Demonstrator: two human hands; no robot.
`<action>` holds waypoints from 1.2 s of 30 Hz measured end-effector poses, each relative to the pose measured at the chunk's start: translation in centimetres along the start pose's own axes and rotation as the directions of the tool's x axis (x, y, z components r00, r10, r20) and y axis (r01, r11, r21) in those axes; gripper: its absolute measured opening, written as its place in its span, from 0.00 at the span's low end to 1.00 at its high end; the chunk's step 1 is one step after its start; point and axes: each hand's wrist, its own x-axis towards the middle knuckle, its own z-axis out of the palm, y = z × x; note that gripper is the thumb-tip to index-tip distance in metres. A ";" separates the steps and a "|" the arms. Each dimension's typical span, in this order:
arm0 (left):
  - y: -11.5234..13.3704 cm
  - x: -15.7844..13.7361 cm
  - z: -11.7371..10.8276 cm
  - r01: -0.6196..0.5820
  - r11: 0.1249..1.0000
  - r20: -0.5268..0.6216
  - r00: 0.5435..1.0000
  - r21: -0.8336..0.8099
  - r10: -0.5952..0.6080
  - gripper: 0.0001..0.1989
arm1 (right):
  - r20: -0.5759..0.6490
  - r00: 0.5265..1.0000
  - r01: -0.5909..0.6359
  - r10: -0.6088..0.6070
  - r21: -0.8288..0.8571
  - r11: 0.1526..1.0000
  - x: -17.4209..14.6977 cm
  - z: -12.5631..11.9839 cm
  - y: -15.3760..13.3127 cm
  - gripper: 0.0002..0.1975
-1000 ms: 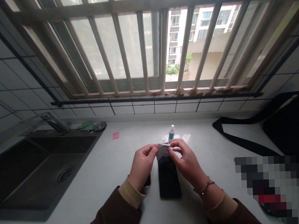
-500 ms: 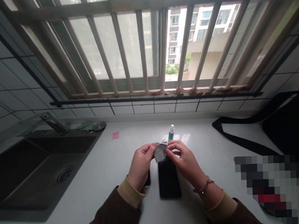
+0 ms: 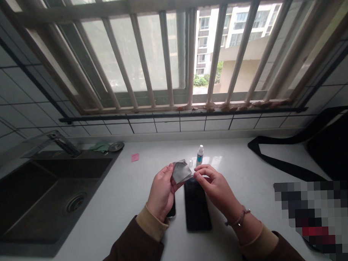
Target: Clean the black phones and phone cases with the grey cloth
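A small folded grey cloth (image 3: 181, 172) lies across the fingers of my left hand (image 3: 161, 192), with the thumb pressed on its left edge. My right hand (image 3: 212, 182) has its thumb and fingertips drawn together at the cloth's right corner; the exact contact there is small and hard to see. Below the cloth, a black phone (image 3: 197, 209) lies flat on the counter. A second dark phone-like object (image 3: 172, 211) is mostly hidden behind my left hand. Just beyond my right fingers stands a small white bottle (image 3: 200, 155) with a blue label, beside a small clear piece (image 3: 190, 163).
A dark sink (image 3: 50, 195) with a faucet (image 3: 64, 144) is on the left. A green cloth (image 3: 100, 147) and a metal strainer (image 3: 116, 147) sit at its back rim. A pink note (image 3: 135, 157) lies on the white counter (image 3: 114, 208). On the right are a black bag (image 3: 331, 148) and its strap.
The cloth has shifted left and now lies flatter and wider over my left fingers. My left hand has turned more palm-up, while my right fingers have moved to the cloth's edge.
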 end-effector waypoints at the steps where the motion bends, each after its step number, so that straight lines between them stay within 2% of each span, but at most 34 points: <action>1: 0.0 0.0 0.1 -0.002 1.000 0.001 1.000 0.000 0.002 0.10 | 0.012 1.000 -0.002 0.002 0.005 1.000 0.0 0.0 0.0 0.20; 10: -0.1 -0.2 0.1 -0.007 1.000 0.000 1.000 0.026 0.007 0.10 | 0.075 0.997 -0.017 0.016 0.016 1.000 0.0 0.0 -0.1 0.19; 16: -0.2 -0.2 0.1 0.000 0.999 0.083 0.997 0.039 -0.003 0.17 | 0.067 0.996 -0.056 0.052 0.057 0.997 0.1 0.2 0.1 0.18; 21: -0.4 -0.3 0.3 -0.053 0.994 0.141 0.989 0.097 0.039 0.18 | 0.063 0.996 -0.066 0.061 0.087 0.994 0.1 0.3 0.3 0.18; 29: -0.5 0.2 -0.1 -0.146 0.988 0.044 0.989 0.055 0.144 0.18 | 0.112 0.993 -0.041 0.034 0.052 0.998 -0.2 0.5 0.5 0.17; 32: -0.5 0.4 -0.3 -0.180 0.979 0.048 0.983 0.094 0.176 0.18 | 0.095 0.996 0.002 -0.003 0.003 1.000 -0.3 0.4 0.1 0.16; 36: -0.5 0.1 -0.1 -0.132 0.977 0.128 0.985 0.170 0.111 0.17 | -0.042 0.984 0.163 -0.173 -0.176 0.971 -0.4 0.2 -0.5 0.08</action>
